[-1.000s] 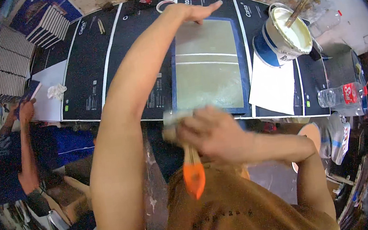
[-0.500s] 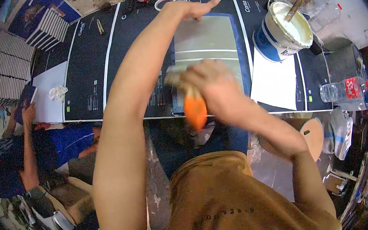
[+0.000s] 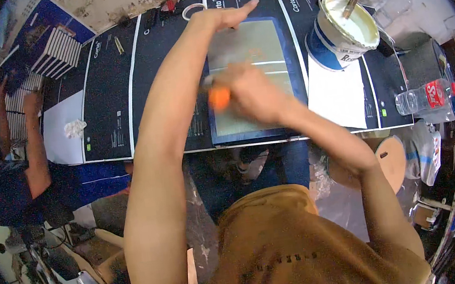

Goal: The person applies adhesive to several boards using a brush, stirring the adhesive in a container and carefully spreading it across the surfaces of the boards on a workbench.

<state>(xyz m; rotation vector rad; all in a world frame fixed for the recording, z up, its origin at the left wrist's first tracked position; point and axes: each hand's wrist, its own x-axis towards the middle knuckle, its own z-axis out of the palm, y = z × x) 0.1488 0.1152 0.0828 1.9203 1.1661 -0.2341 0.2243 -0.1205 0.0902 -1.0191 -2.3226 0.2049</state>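
My right hand point(image 3: 252, 91) is closed round an orange-handled brush point(image 3: 219, 98), smeared by motion, over a book cover. That book cover point(image 3: 247, 121) lies near the table's front edge: grey-beige boards with pale strips across them and a dark blue border. At its far edge, my left hand point(image 3: 227, 17) rests with fingers stretched out, holding nothing; part of its palm is turned from view. The brush's bristles are too blurred to make out.
A blue-and-white bucket of white paste point(image 3: 340, 45) with a stick stands right, beside a white sheet point(image 3: 337, 98). A plastic bottle point(image 3: 424, 98) lies at the right edge. Left are stacked books point(image 3: 57, 52), crumpled tissue point(image 3: 75, 129) and a co-worker's arms point(image 3: 35, 141).
My right hand and the brush have moved left and slightly farther over the cover. My left hand stays at the far edge. The co-worker's hands have moved up toward the book stacks.
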